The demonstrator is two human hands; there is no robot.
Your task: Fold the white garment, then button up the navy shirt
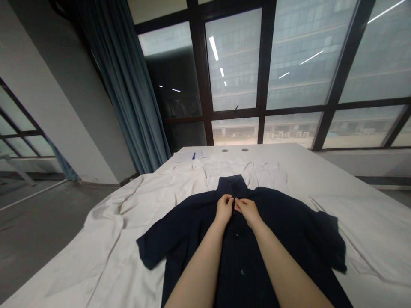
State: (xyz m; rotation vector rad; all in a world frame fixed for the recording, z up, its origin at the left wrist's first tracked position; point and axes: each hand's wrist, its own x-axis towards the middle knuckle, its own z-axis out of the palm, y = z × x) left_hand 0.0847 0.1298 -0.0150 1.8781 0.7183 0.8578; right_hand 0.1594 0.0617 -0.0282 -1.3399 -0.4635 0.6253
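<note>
A dark navy short-sleeved shirt lies spread front up, its collar pointing away from me and its sleeves out to both sides. Just below the collar, my left hand pinches the front placket between thumb and fingers. Close beside it, my right hand pinches the same placket from the other side, the fingertips of both hands almost meeting. Whatever sits between the fingertips is too small to make out. Lower down the front, a pale button shows between my forearms.
Rumpled white cloth covers the left and middle of the white table. Another white cloth lies at the right. At the far edge are a paper sheet, a blue pen and two round holes. Windows and a blue curtain stand beyond.
</note>
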